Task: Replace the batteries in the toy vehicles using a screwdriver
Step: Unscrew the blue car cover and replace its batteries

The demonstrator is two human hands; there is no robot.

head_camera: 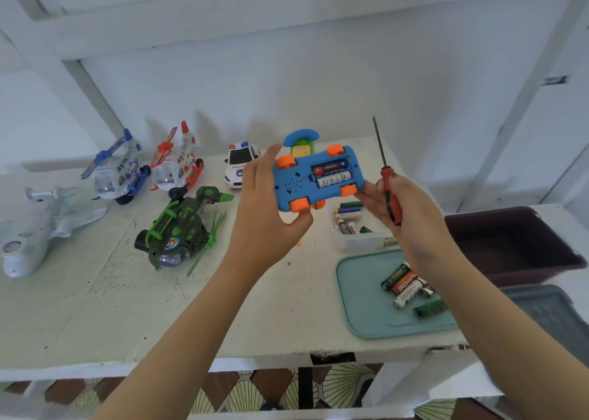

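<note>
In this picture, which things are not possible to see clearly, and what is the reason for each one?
Head view only:
- Blue toy car: its top is turned away; only the underside shows.
- Two batteries in the car: print too small and blurred to read.
- Clear box of batteries: partly hidden behind the right hand.
- Dark bin: inside in shadow; contents unclear.
- Grey basket: cut off by the right edge.

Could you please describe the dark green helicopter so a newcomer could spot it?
On the white table, left of the left hand, lies the dark green helicopter, nearer the camera than the blue helicopter and red helicopter. Only it has bright green blades.
</note>
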